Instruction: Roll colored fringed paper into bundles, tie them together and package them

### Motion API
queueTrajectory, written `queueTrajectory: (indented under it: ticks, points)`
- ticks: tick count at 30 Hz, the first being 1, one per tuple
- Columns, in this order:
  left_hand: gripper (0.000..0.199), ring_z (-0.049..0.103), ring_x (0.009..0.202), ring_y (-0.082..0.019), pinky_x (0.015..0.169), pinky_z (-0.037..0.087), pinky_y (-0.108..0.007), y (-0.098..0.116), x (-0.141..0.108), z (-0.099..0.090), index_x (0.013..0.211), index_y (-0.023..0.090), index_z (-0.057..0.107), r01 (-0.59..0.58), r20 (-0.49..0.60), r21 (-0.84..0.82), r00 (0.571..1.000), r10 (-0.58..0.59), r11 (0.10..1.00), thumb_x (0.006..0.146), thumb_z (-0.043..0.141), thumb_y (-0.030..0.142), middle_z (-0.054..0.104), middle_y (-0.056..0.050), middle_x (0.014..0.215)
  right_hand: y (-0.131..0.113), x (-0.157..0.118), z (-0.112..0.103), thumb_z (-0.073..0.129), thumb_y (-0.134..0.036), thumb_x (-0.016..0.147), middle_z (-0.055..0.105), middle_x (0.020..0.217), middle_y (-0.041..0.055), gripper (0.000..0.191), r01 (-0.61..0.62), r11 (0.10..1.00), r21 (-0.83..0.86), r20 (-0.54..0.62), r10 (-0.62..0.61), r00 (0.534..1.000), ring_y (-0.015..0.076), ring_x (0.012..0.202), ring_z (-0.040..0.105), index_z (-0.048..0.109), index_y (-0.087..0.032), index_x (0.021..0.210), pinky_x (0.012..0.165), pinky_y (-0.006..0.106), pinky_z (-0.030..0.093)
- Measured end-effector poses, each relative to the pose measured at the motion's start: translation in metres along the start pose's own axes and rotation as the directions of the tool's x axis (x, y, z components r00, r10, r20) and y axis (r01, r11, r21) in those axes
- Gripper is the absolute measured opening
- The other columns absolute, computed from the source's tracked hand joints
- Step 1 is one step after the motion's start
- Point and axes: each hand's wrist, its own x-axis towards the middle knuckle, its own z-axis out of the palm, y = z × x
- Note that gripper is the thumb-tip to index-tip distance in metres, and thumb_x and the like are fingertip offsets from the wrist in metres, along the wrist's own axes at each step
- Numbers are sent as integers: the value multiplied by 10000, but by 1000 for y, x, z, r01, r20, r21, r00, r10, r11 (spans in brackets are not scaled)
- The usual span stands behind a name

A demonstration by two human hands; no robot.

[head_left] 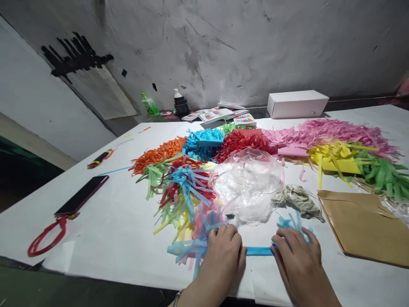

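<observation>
Blue flat paper strip runs sideways between hands, each end pinched: left hand at one, right hand at other; neither hand nearer.

1. A phone with a red strap lies well left of the left hand.
2. A black-and-yellow tool lies beyond the phone.
3. A green bottle is far beyond the left hand.
4. A white box sits far beyond the right hand.
</observation>
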Motion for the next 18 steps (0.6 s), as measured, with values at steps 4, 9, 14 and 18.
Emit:
queueTrajectory:
  ticks: [4,9,14,18]
  points:
    - [106,575,911,-257,813,373,-439,-5,-3,2,873,186,634,-74,-53,-74,996,70,995,885,593,89,659,-52,974,-6,3,6,344,-149,1037,669,838,27,342,171,978,120,-27,-169,985,188,915,597,644,-207,883,1010,419,309]
    - [91,567,962,-241,842,349,-414,-13,-9,7,969,234,659,-294,-180,-159,947,265,942,906,647,170,666,-29,1009,-11,8,7,377,-140,1029,583,707,-4,351,126,975,181,14,-131,991,160,778,548,585,-198,751,926,382,315]
    - [115,569,940,-215,798,354,-370,-15,-8,9,928,211,658,-326,-172,-161,939,299,932,952,582,127,684,-21,971,-20,11,13,404,-182,1023,593,739,3,298,154,973,173,24,-160,987,183,789,536,590,-207,791,950,403,302]
    - [84,565,908,-203,762,384,-331,-16,-4,12,906,192,657,-314,-173,-239,945,278,919,910,633,111,676,-26,953,-26,13,25,368,-105,1004,561,697,8,334,200,971,128,8,-203,979,178,720,490,558,-201,746,929,391,308]
